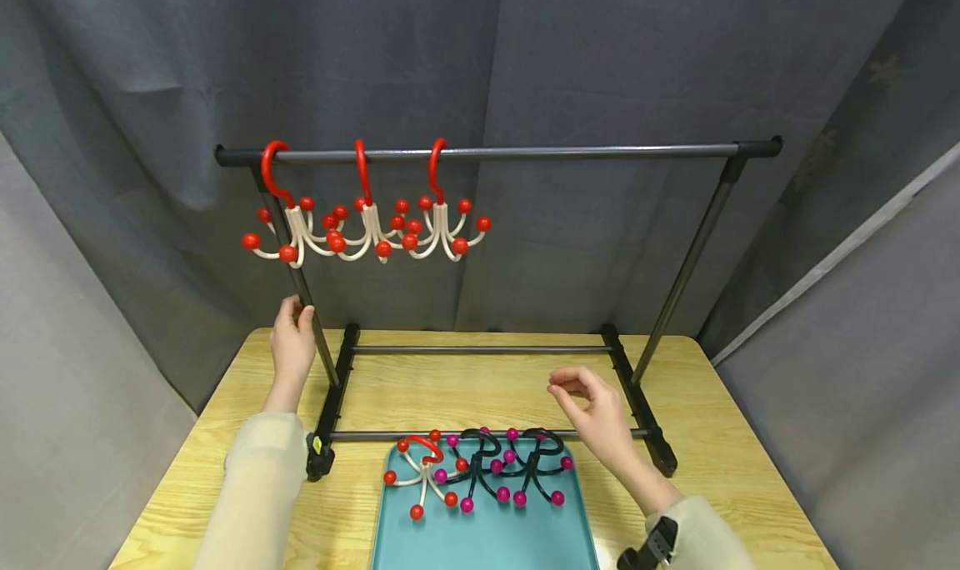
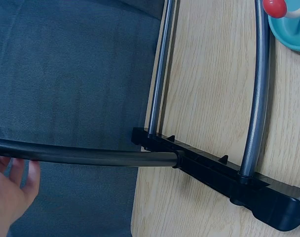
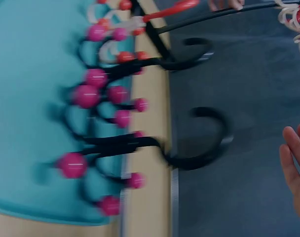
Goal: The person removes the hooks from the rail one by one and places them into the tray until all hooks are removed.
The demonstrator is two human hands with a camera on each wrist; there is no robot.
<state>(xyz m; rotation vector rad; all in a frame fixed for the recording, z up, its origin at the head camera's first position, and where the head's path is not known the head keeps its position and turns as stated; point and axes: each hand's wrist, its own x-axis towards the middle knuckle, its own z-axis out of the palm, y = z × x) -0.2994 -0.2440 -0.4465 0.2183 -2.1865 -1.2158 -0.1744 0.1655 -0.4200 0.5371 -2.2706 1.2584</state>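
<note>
My left hand (image 1: 292, 345) holds the left post (image 2: 91, 154) of a metal clothes rack, its fingertips at the tube and partly hidden behind it. Three white hangers, each with a red hook and curved arms ending in red balls, hang from the top bar (image 1: 585, 152): a left hanger (image 1: 294, 228), a middle hanger (image 1: 369, 220) and a right hanger (image 1: 441, 220). Over the rack's base, right of the tray, my right hand (image 1: 592, 412) is in the air with loosely bent fingers and nothing in them.
On a teal tray (image 1: 480, 545) in front lie one red-and-white hanger (image 1: 424, 470) and two black hangers (image 1: 534, 462) with magenta balls, their hooks at the tray's far edge. The rack's black feet (image 1: 637, 403) stand on a wooden table (image 1: 720, 470). Grey curtains (image 1: 600, 53) surround it.
</note>
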